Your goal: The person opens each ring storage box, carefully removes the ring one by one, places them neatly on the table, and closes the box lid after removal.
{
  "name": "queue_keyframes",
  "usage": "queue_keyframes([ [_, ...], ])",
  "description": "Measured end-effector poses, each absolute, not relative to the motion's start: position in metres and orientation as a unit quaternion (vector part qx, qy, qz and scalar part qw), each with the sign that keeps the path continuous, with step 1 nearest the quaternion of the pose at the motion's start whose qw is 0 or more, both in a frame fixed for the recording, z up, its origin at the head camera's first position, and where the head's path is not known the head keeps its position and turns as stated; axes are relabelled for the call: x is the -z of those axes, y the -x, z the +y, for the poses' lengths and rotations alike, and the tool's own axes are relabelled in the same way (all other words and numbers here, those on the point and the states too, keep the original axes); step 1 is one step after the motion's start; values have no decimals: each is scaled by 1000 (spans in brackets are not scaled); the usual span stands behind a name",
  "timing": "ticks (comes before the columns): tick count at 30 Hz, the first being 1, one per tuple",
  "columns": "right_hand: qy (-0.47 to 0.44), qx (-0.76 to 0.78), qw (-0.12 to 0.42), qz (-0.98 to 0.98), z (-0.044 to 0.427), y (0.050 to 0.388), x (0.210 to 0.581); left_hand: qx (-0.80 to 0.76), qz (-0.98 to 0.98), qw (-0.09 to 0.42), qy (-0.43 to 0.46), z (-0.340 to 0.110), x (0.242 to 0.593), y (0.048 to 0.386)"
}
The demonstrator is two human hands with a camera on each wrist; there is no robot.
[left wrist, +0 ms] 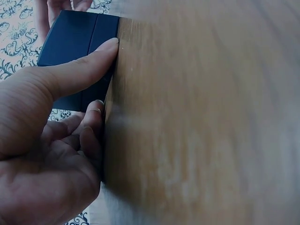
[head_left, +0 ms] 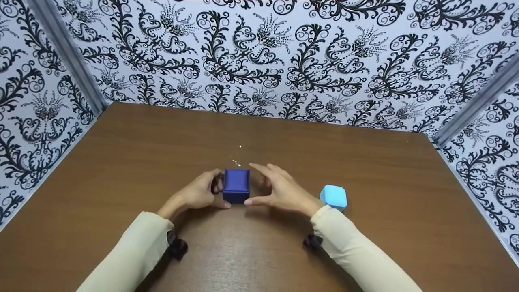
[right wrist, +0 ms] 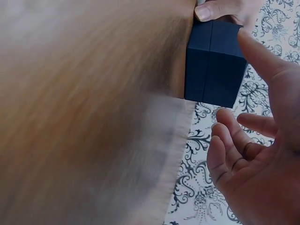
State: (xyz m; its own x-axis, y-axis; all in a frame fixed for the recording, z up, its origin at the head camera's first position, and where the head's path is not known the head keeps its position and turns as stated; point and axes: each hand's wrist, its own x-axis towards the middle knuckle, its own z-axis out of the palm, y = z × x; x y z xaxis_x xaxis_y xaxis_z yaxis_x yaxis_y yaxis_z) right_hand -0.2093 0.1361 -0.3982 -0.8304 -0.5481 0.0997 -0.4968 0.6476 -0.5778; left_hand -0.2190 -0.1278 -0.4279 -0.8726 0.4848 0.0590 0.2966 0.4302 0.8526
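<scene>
A small blue jewelry box with a seam under its lid sits closed on the wooden table. My left hand holds it from the left, the thumb along its front and the other fingers curled at its left side. On the other side, my right hand is spread around the box. Its thumb is by the front right corner, and in the right wrist view its fingers stand apart from the box. Both the lid seam and the dark sides of the box show there.
A light blue rounded cube lies on the table just right of my right wrist. Tiny bright golden specks show behind the box. The brown table ends at patterned black-and-white walls at the back and sides.
</scene>
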Motion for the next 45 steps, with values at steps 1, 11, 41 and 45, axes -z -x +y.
queue_keyframes([
  [1,282,306,50,908,134,210,398,-482,839,97,-235,-128,428,219],
  [11,262,306,71,913,123,216,402,-472,841,89,-250,-128,428,219],
  [41,303,343,114,882,122,244,394,-464,847,99,-240,-128,424,219],
  [45,295,361,133,874,123,248,393,-462,848,98,-239,-127,425,219],
])
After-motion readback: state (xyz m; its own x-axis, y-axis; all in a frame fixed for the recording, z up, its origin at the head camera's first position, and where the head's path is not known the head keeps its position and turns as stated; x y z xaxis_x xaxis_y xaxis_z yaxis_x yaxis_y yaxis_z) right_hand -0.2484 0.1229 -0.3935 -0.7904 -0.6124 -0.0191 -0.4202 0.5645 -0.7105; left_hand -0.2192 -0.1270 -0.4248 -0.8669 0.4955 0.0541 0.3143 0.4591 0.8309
